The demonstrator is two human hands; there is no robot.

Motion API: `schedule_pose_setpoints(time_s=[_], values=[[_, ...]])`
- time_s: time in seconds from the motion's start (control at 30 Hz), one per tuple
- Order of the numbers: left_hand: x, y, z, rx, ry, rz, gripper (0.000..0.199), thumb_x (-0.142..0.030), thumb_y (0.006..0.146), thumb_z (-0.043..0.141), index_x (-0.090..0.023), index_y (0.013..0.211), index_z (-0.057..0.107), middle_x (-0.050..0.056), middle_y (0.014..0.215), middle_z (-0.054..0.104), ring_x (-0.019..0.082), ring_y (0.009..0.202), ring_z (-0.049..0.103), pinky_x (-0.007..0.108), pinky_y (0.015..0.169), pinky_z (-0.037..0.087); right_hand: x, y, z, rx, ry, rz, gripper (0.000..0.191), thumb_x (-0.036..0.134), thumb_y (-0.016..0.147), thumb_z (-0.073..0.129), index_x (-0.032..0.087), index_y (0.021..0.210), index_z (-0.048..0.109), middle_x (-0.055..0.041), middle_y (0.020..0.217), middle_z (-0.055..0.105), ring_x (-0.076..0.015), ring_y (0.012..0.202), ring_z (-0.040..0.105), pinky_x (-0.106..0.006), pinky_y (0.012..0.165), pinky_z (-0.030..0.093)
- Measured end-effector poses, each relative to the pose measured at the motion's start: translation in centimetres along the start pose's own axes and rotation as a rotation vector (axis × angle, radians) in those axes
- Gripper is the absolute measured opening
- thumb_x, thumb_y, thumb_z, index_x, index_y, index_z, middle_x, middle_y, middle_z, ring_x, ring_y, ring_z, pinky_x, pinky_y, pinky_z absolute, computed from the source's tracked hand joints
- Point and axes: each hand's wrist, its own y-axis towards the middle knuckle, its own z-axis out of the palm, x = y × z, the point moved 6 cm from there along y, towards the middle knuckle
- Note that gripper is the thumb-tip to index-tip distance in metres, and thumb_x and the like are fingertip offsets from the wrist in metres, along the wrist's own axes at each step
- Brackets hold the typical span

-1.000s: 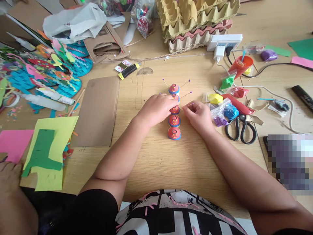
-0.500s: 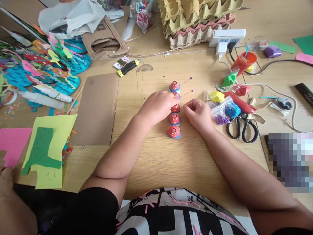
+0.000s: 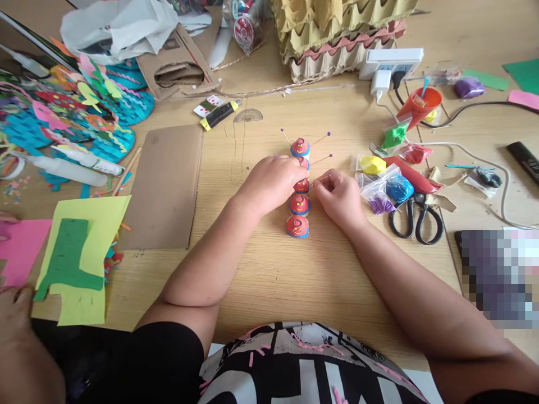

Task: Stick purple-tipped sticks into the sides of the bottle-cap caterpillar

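A row of several small domed cups (image 3: 299,205) runs away from me in the middle of the table, red on top with smiling faces and blue rims. Thin sticks tipped with purple balls (image 3: 329,134) poke out from both sides of the far cups. My left hand (image 3: 280,178) is closed over the left side of the row, fingers on the third cup (image 3: 302,186); its fingertips are partly hidden. Just right of that cup, my right hand (image 3: 339,193) pinches a thin purple-tipped stick (image 3: 321,179), pointed at the cup's side. Whether the stick touches the cup is unclear.
Black-handled scissors (image 3: 416,219) and bagged clay (image 3: 399,188) lie to the right, near an orange cup (image 3: 423,104). Egg trays (image 3: 337,50) stand at the back beside a power strip (image 3: 391,63). Cardboard (image 3: 164,191) lies left; another person's hand (image 3: 14,300) is by pink paper (image 3: 29,241).
My right hand has shifted very slightly, still pinching the stick. My left hand stays on the row. At the left edge, the other person's fingers now show on the pink paper.
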Motion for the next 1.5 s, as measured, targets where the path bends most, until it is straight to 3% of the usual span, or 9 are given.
schedule_pose_setpoints(time_s=[0.37,0.9,1.5], values=[[-0.17,0.05,-0.03,-0.022,0.036,0.011,0.020,-0.016,0.091,0.055,-0.021,0.094,0.074,0.008,0.099,0.075,0.026,0.095,0.070,0.035,0.073,0.046,-0.16,0.11,0.26,0.015,-0.011,0.003,0.013,0.017,0.078,0.060,0.020,0.067,0.054,0.0037,0.057,0.053,-0.0115,0.054,0.045,-0.027,0.054,0.033],[-0.26,0.05,-0.18,0.016,0.024,-0.004,0.022,-0.017,0.092,0.056,-0.020,0.100,0.076,0.008,0.102,0.076,0.024,0.100,0.069,0.033,0.082,0.050,-0.24,0.11,0.49,0.031,-0.049,0.011,0.013,0.019,0.078,0.061,0.020,0.067,0.054,0.0041,0.057,0.052,-0.0108,0.053,0.042,-0.028,0.055,0.030],[-0.33,0.07,-0.12,-0.006,0.041,0.004,0.019,-0.013,0.089,0.056,-0.019,0.095,0.073,0.008,0.101,0.076,0.027,0.097,0.070,0.035,0.076,0.048,-0.36,0.02,0.65,0.047,-0.066,0.047,0.013,0.021,0.079,0.060,0.020,0.068,0.053,0.0029,0.061,0.056,-0.0117,0.056,0.045,-0.028,0.056,0.030]])
